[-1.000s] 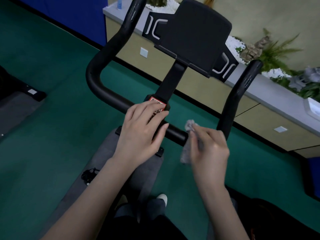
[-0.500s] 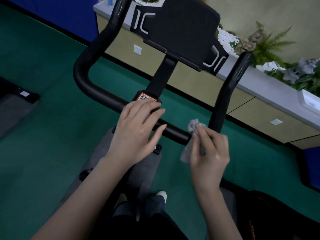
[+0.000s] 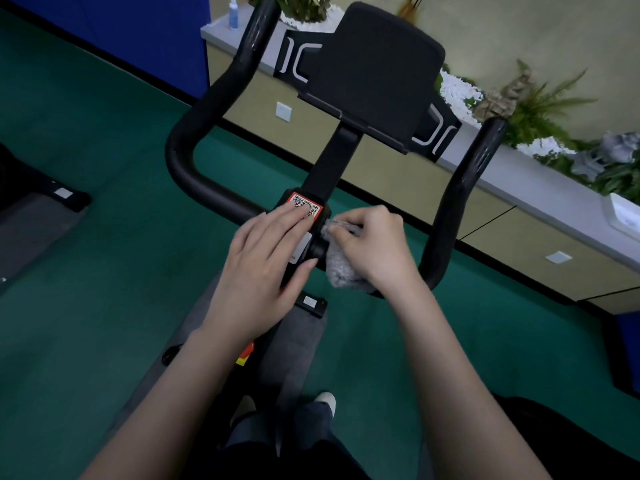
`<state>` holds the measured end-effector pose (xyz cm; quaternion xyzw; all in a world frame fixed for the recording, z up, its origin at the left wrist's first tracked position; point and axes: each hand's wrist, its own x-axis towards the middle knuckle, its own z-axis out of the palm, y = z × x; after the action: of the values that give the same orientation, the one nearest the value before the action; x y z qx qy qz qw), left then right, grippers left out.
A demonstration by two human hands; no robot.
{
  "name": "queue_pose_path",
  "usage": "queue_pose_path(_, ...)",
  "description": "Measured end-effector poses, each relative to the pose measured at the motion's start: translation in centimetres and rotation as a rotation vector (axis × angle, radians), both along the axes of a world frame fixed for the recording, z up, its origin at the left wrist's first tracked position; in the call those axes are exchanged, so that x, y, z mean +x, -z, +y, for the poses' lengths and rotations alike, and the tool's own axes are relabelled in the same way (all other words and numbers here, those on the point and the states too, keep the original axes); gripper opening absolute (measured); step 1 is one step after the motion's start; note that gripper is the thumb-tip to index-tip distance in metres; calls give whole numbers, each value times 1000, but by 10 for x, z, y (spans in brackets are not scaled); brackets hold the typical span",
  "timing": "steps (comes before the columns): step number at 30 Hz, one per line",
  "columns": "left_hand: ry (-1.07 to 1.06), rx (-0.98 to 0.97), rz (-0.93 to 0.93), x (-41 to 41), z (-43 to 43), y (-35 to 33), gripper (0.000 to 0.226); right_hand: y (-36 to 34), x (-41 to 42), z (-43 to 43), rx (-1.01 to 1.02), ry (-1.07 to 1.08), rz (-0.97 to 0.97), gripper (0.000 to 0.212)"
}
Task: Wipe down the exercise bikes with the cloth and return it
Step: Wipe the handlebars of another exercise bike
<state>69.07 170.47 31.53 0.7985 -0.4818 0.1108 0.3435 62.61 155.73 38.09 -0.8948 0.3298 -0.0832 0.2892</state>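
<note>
Green floor (image 3: 104, 161) below; right hand (image 3: 375, 252) pinches crumpled grey cloth (image 3: 341, 270) against handlebar (image 3: 188, 168), left hand (image 3: 263, 268) spread flat.

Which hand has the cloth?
The right hand, gripping the grey cloth against the handlebar; the left hand lies flat on it, holding nothing.

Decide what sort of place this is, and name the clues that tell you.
Most likely a gym or fitness room. An exercise bike's black handlebar and console pad fill the view, it stands on a grey mat over green flooring, and another machine's base shows at the left edge.
</note>
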Motion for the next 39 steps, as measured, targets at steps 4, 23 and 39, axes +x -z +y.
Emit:
queue_pose_path(4, 26, -13, 4, 2, 1, 4, 49, -1, -10, -13, 14, -37, 42, 13)
queue_pose_path(23, -6, -34, 5, -1, -2, 6, 47, 6, -57, 13, -379, 11, -106, 17)
queue_pose_path(39, 22, 6, 18, 2, 3, 3, 50, 43, -91, 81, 113, 290, -587, 39)
